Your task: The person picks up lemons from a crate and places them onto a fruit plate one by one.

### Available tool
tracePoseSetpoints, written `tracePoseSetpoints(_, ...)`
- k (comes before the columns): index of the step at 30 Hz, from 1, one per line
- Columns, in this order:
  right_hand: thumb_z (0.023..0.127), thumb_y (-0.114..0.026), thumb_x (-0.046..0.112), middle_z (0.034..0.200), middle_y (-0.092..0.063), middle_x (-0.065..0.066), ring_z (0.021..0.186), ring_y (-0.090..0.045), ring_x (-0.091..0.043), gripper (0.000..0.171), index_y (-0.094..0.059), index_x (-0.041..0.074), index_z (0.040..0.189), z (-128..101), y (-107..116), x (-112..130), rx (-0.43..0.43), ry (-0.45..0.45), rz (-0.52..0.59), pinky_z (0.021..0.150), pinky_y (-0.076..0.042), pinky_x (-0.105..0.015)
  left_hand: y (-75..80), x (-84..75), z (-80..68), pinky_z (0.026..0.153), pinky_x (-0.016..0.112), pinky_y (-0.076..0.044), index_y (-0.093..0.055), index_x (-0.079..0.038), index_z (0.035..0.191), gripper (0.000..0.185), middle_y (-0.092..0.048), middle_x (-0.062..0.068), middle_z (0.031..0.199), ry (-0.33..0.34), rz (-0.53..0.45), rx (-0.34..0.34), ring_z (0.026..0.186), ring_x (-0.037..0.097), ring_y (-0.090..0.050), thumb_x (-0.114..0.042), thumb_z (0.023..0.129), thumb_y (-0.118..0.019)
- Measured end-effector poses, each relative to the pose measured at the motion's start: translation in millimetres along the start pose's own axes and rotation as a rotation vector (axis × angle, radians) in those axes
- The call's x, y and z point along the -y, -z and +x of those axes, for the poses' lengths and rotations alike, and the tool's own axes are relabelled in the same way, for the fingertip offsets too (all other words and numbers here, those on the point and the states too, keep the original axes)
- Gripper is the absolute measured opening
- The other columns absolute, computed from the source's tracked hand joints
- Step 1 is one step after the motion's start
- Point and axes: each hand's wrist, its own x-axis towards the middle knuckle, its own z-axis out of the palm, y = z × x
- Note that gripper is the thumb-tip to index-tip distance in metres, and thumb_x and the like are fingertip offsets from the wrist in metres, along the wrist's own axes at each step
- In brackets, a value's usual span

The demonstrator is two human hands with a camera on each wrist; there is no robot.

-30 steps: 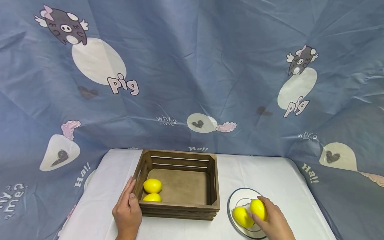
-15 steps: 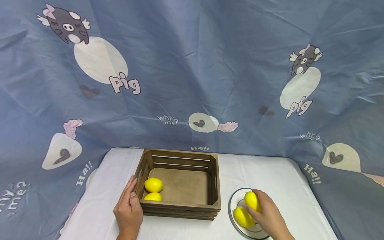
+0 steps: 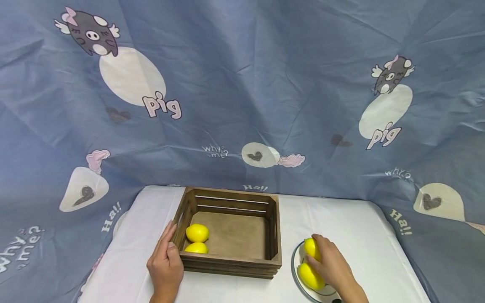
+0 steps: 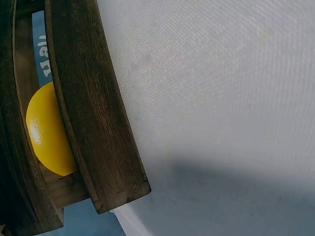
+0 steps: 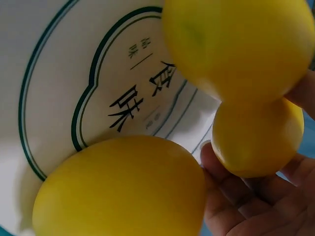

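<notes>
My left hand (image 3: pixel 166 265) lies against the left end of a brown wooden slatted crate (image 3: pixel 231 261), fingers extended along its outside and thumb by the front corner. Two yellow lemons, a rear lemon (image 3: pixel 197 232) and a front lemon (image 3: pixel 196 247), lie in the crate's near left corner. At the right, my right hand (image 3: pixel 333 263) grips a lemon (image 3: pixel 312 248) above a white plate (image 3: pixel 298 277) with a dark green rim. Another lemon (image 3: pixel 310 276) sits on that plate. The right wrist view shows three lemons, including a small-looking lemon (image 5: pixel 258 140) at the fingertips; part of the hand is hidden.
A white cloth (image 3: pixel 341 216) covers the table under crate and plate. Behind it and at both sides hangs a blue printed curtain (image 3: pixel 212 84). The crate's walls stand between its inside and the plate.
My right hand has shifted left and slightly away from me over the plate, carrying its lemon. The left hand stays at the crate, while the head view has drifted slightly.
</notes>
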Motion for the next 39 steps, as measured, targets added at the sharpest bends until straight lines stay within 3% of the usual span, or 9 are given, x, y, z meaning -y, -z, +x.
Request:
tracePoseSetpoints(6, 0.086, -0.083, 0.028, 0.126, -0.067, -0.021, 0.103, -0.064, -0.031, 0.064, -0.059, -0.003, 0.137, 7.6, -4.1, -2.9, 0.026, -0.014, -0.036, 0.088, -0.055, -0.053, -0.4, -0.1, -0.3, 0.105, 0.014, -0.041, -0.075, -0.003, 0.126, 0.044, -0.071, 0.011, 0.132, 0.004, 0.005, 0.009, 0.123, 0.019, -0.065, 0.006, 0.092, -0.049)
tracePoseSetpoints(11, 0.085, -0.084, 0.027, 0.119, -0.069, -0.018, 0.091, -0.063, -0.024, 0.062, -0.06, -0.003, 0.134, 14.2, -5.2, -2.7, 0.051, -0.021, -0.019, 0.079, -0.056, -0.046, 0.7, -3.2, 0.6, 0.106, 0.015, -0.041, -0.075, -0.002, 0.126, 0.044, -0.071, 0.011, 0.133, 0.0, 0.001, 0.004, 0.125, 0.014, -0.064, 0.006, 0.092, -0.049)
tracePoseSetpoints(19, 0.085, -0.084, 0.026, 0.118, -0.066, -0.017, 0.087, -0.061, -0.023, 0.062, -0.06, -0.003, 0.134, 18.3, -6.9, -4.3, 0.065, -0.04, 0.013, 0.075, -0.055, -0.044, 3.7, -4.6, 0.3, 0.107, 0.015, -0.039, -0.072, -0.002, 0.131, 0.045, -0.067, 0.006, 0.139, 0.034, 0.016, 0.06, 0.129, 0.012, -0.06, 0.003, 0.095, -0.045)
tracePoseSetpoints(22, 0.085, -0.084, 0.028, 0.118, -0.066, -0.017, 0.085, -0.061, -0.022, 0.061, -0.06, -0.002, 0.133, 18.7, -6.3, -4.5, 0.073, -0.041, 0.009, 0.074, -0.055, -0.044, 3.5, -3.8, 0.7, 0.107, 0.015, -0.039, -0.073, -0.003, 0.13, 0.045, -0.068, 0.007, 0.138, 0.024, 0.011, 0.048, 0.128, 0.012, -0.061, 0.003, 0.094, -0.046)
tracePoseSetpoints(31, 0.086, -0.084, 0.036, 0.122, -0.065, -0.015, 0.09, -0.06, -0.023, 0.067, -0.06, 0.0, 0.137, 17.3, -5.4, -3.4, 0.072, -0.028, 0.008, 0.074, -0.053, -0.043, -0.1, 0.3, 0.0, 0.106, 0.014, -0.04, -0.075, -0.002, 0.124, 0.043, -0.071, 0.012, 0.131, -0.019, 0.0, 0.002, 0.124, 0.017, -0.065, 0.006, 0.091, -0.049)
tracePoseSetpoints(39, 0.088, -0.082, 0.037, 0.13, -0.064, -0.021, 0.11, -0.064, -0.039, 0.07, -0.056, -0.002, 0.142, 15.1, 1.0, 0.4, 0.03, 0.019, -0.018, 0.091, -0.054, -0.059, 0.1, 0.0, 0.6, 0.105, 0.014, -0.04, -0.075, -0.002, 0.125, 0.044, -0.071, 0.011, 0.132, -0.006, 0.003, 0.005, 0.123, 0.02, -0.066, 0.006, 0.091, -0.048)
